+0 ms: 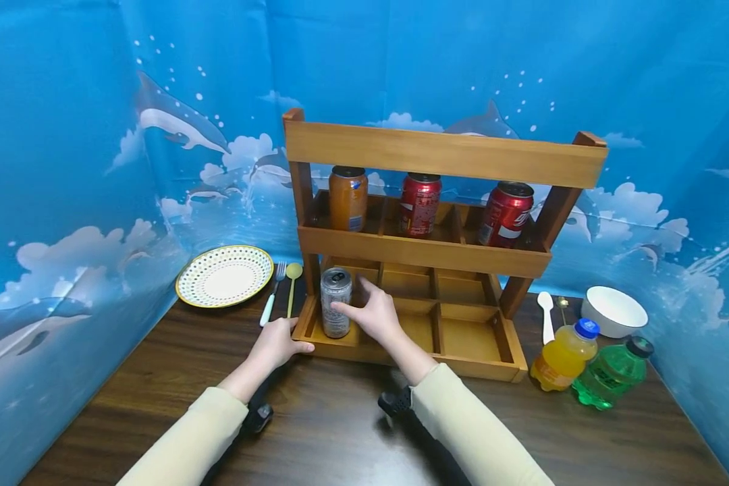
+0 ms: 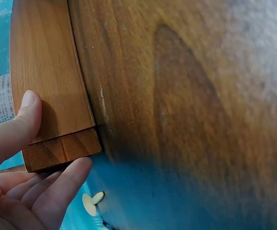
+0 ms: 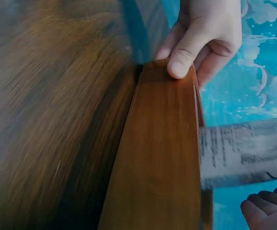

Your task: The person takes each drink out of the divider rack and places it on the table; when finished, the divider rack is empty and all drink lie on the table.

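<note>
A silver-grey drink can [image 1: 337,307] stands upright in the lower front left compartment of a two-tier wooden rack [image 1: 443,152]. My left hand [image 1: 276,343] grips the rack's lower left front corner. In the left wrist view the thumb lies on the front board and the fingers lie around the corner's side. Beside the can, my right hand [image 1: 376,316] is spread, its thumb overlapping the can's right side in the head view. The right wrist view shows a gap between the can and the fingers [image 3: 268,213]; thumb contact is hard to tell.
On the upper tier stand an orange can [image 1: 348,201] and two red cans, one [image 1: 420,206] central, another [image 1: 506,214] tilted right. Left lie a plate [image 1: 225,275], fork [image 1: 273,297] and yellow-green spoon [image 1: 293,271]. Right are a white spoon [image 1: 547,314], bowl [image 1: 613,310], orange bottle [image 1: 563,358] and green bottle [image 1: 612,374].
</note>
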A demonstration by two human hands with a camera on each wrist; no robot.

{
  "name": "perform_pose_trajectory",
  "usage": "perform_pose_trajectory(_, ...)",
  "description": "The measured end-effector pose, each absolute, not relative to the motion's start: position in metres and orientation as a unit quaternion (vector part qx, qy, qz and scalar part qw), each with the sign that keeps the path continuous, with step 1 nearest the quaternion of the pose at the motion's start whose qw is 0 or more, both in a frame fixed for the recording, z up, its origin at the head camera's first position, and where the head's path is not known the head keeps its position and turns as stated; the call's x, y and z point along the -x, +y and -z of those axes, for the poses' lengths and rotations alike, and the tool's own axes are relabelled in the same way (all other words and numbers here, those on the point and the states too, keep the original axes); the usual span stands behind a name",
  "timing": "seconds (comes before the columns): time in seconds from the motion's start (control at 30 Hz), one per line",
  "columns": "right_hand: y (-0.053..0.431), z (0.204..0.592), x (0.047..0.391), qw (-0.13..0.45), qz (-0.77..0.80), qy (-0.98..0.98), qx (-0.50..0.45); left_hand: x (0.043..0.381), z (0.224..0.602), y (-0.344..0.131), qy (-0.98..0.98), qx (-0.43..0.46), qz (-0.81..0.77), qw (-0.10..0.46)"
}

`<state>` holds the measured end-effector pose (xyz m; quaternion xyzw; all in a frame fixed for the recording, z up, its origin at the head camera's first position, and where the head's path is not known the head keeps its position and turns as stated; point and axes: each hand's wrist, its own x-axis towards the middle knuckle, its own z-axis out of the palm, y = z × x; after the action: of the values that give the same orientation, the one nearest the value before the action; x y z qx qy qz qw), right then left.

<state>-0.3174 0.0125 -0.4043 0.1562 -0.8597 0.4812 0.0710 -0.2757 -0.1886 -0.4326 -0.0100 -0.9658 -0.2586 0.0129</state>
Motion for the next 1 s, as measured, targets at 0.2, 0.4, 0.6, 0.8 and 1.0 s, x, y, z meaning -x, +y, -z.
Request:
perform_pose_trajectory(0.2, -0.001, 0.412, 0.324, 0.118, -0.467, -0.859, -0.174, 0.275, 0.430, -0.183, -0.964, 0.013, 0.264, 0.015)
perform_pose_trajectory(0.4, 0.000, 0.423, 0.314, 0.182, -0.489, -0.823, -0.225, 0.273, 0.434, -0.189, -0.966, 0.022, 0.255, 0.039)
perform_pose_trajectory(0.6, 0.020, 0.408, 0.279, 0.247, -0.522, -0.769, -0.274, 0.273, 0.437, -0.191, -0.964, 0.028, 0.260, 0.037)
perform_pose_trajectory(0.8, 0.056, 0.373, 0.255, 0.260, -0.532, -0.746, -0.304, 0.273, 0.436, -0.193, -0.965, 0.022, 0.261, 0.024)
perform_pose_trajectory(1.0, 0.113, 0.332, 0.221, 0.240, -0.534, -0.761, -0.280, 0.275, 0.435, -0.192, -0.965, 0.033, 0.260, 0.024)
